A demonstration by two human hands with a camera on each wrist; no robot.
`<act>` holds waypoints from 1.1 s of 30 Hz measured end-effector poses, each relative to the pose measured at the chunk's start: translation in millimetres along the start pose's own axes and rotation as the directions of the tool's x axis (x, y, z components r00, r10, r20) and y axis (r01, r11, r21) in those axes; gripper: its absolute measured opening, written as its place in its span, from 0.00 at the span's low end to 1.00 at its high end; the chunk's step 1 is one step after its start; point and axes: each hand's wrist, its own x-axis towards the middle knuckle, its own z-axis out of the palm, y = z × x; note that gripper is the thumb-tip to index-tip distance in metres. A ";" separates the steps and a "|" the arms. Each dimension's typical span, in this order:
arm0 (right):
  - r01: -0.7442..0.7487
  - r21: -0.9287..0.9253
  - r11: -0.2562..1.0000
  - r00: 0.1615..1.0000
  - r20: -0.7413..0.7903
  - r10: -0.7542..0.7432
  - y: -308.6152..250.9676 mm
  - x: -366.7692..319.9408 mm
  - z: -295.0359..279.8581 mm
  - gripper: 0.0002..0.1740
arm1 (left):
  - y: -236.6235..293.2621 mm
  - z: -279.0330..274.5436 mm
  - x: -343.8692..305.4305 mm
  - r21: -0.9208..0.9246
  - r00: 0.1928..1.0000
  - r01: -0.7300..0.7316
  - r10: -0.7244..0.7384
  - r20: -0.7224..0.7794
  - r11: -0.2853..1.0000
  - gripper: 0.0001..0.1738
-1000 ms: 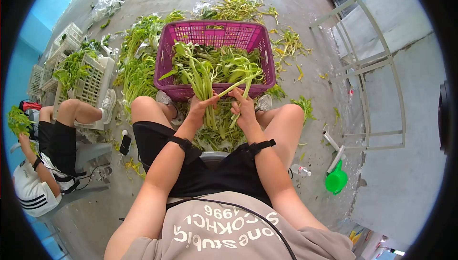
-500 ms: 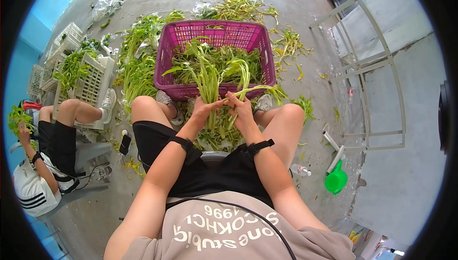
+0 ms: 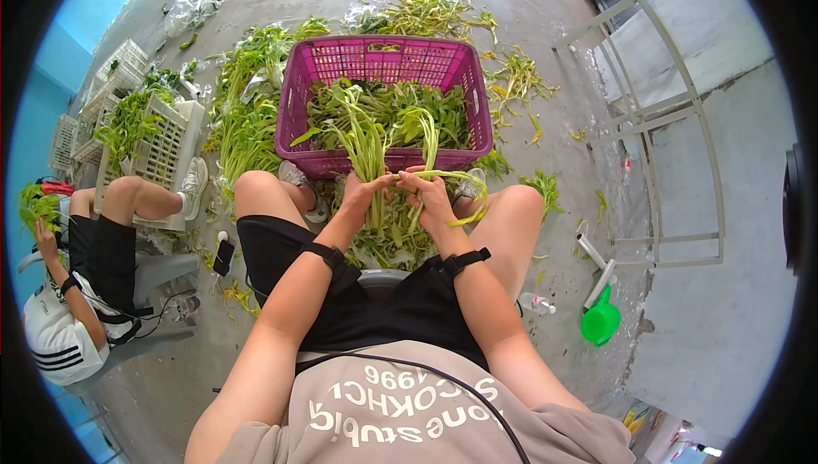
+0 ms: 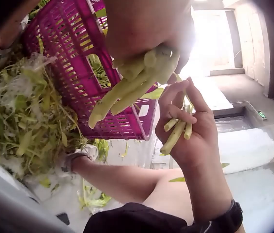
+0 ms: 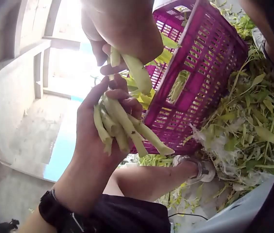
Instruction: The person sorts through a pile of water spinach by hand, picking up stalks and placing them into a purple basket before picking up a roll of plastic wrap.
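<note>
My left hand grips a thick bunch of leafy green stalks, leaves upward over the crate's near rim. In the right wrist view its fingers curl round the pale cut ends. My right hand holds a thinner bunch of stalks; the left wrist view shows their short ends poking out of its curled fingers. The fingertips of both hands meet at one stalk, whose leafy end droops over to the right. Just ahead stands a purple crate with greens inside.
Loose leaves and trimmings cover the floor between my feet. Piles of greens lie left of the crate, yellowed stems behind it. Another person sits at left near pale crates. A metal frame stands right.
The leafy end of the stalk between my hands has swung from over the crate to the right and now hangs down beside my right hand. Both hands have kept their bunches.
</note>
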 end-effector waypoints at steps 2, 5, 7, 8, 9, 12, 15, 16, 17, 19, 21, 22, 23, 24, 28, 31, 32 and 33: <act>-0.009 -0.015 1.000 1.000 0.007 0.009 -0.7 -0.1 -0.4 0.10 | -1.0 -0.4 -0.1 -0.019 1.000 0.012 -0.012 -0.013 1.000 0.16; -0.022 -0.056 0.998 1.000 0.010 0.023 -3.1 -2.7 2.2 0.10 | 2.4 -1.1 -1.8 -0.018 1.000 0.021 -0.021 0.016 1.000 0.16; -0.027 -0.083 0.996 1.000 0.006 0.027 -2.4 -2.2 1.8 0.10 | 1.7 -2.1 -1.2 -0.017 1.000 0.017 -0.017 0.012 1.000 0.16; -0.033 -0.087 0.996 0.999 0.018 0.035 -1.2 -0.7 0.5 0.10 | 1.2 -2.4 -0.9 -0.016 1.000 0.013 -0.013 0.008 1.000 0.15; -0.039 -0.091 0.995 0.999 0.031 0.042 -1.2 -0.5 0.8 0.10 | -0.5 -4.0 0.2 -0.016 1.000 0.013 -0.013 0.008 1.000 0.15; -0.086 -0.101 0.991 0.996 0.024 0.088 -0.6 -1.7 1.0 0.10 | -3.8 -6.5 3.3 -0.021 0.999 0.000 0.001 0.033 1.000 0.16; -0.084 -0.085 0.993 0.996 0.023 0.086 0.1 -1.0 1.4 0.10 | -2.4 -4.8 1.1 -0.031 1.000 -0.009 0.010 0.016 0.999 0.15; -0.086 -0.085 0.993 0.996 0.023 0.088 -0.1 -0.9 1.9 0.10 | 0.0 -3.4 -0.8 -0.040 1.000 -0.004 0.005 0.007 0.999 0.15; -0.088 -0.067 0.994 0.996 0.026 0.090 -1.0 -0.6 2.1 0.10 | 2.9 -2.0 -2.1 -0.048 1.000 0.000 0.000 -0.002 0.999 0.15; -0.090 -0.050 0.995 0.995 0.027 0.091 -2.7 -0.8 2.2 0.10 | 5.6 -2.3 -2.6 -0.065 1.000 -0.001 0.001 0.002 0.998 0.15; -0.089 -0.016 0.996 0.995 0.043 0.090 -4.1 -1.5 2.5 0.10 | 6.2 -3.2 -2.3 -0.081 1.000 -0.002 0.003 0.007 0.997 0.15; -0.089 -0.016 0.996 0.995 0.043 0.090 -4.8 -1.8 2.5 0.10 | 5.9 -3.5 -1.7 -0.073 1.000 -0.013 0.013 0.005 0.997 0.15; -0.099 -0.011 0.995 0.994 0.044 0.099 -5.5 -2.2 2.6 0.11 | 5.4 -3.8 -1.4 -0.066 1.000 -0.023 0.024 0.004 0.998 0.15; -0.108 -0.007 0.994 0.993 0.044 0.108 -5.7 -2.2 2.4 0.11 | 5.5 -3.8 -1.5 -0.067 1.000 -0.023 0.024 0.004 0.998 0.15; -0.117 0.013 0.993 0.991 0.071 0.116 -3.6 0.9 0.0 0.12 | 8.3 -1.9 -3.8 -0.016 1.000 -0.007 0.007 0.003 1.000 0.16; -0.120 0.008 0.993 0.990 0.072 0.119 -4.4 0.6 -0.5 0.12 | 8.0 -1.4 -4.1 -0.011 1.000 0.004 -0.004 -0.003 1.000 0.17; -0.125 0.003 0.992 0.990 0.072 0.124 -4.8 0.6 -0.7 0.11 | 7.5 -1.7 -3.5 -0.017 1.000 0.005 -0.005 -0.002 1.000 0.17; -0.130 -0.001 0.992 0.989 0.072 0.129 -4.5 1.1 -1.5 0.11 | 6.5 -2.8 -2.3 -0.017 1.000 0.005 -0.005 -0.001 1.000 0.17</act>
